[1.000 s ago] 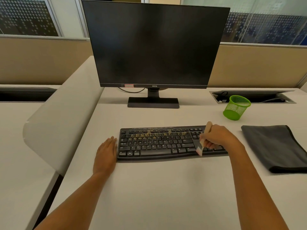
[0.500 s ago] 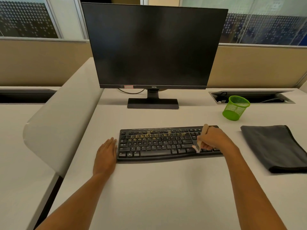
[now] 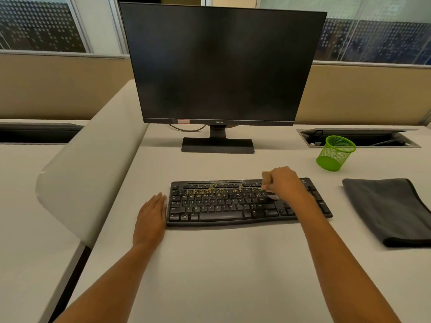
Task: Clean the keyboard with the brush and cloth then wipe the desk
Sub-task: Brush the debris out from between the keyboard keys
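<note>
Brushing barely begun: crumbs (image 3: 210, 191) cover the keyboard (image 3: 221, 207).
My right fingers (image 3: 276, 188) grip the brush (image 3: 266, 179); left fingers (image 3: 158, 201) flat on the table (image 3: 221, 264); cloth (image 3: 391, 206) unused.

"BenQ" reads on the lower bezel of the monitor (image 3: 221, 66). Left of it is a red-edged sticker (image 3: 183, 121), its print unreadable. The legends on the keyboard (image 3: 221, 207) are too small to read.

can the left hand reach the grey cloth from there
Probably not easily: left hand rests flat beside the black keyboard's left end; the folded dark grey cloth lies past its right end, with the right hand in between.
</note>
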`<move>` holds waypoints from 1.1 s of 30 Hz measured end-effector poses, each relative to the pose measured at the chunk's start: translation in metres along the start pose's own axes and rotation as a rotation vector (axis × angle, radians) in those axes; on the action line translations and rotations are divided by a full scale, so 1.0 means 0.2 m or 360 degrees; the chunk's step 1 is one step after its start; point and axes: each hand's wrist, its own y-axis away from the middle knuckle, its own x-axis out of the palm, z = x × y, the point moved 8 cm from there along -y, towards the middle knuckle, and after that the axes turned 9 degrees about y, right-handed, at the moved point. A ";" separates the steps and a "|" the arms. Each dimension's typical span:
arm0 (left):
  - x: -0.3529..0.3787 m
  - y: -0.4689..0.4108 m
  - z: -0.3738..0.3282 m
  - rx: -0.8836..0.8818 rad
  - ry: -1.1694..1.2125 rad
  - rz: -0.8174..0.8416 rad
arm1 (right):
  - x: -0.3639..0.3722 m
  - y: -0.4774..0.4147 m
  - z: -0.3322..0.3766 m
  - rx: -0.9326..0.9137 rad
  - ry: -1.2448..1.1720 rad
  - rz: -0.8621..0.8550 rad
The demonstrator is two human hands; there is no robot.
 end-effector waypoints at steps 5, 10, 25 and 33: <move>0.00 0.00 -0.01 0.0011 -0.0004 -0.0007 | 0.07 -0.01 0.32 -0.0387 -0.0239 0.0063; 0.00 0.00 -0.01 -0.0009 0.0001 -0.0002 | 0.00 0.01 0.32 -0.0468 -0.0711 -0.0008; -0.01 0.01 -0.02 -0.0017 -0.0003 0.0015 | 0.03 0.02 0.36 -0.0510 0.0172 0.0099; -0.02 0.01 -0.04 -0.0025 0.0034 -0.0006 | 0.12 0.07 0.76 -0.0824 -0.0511 0.0056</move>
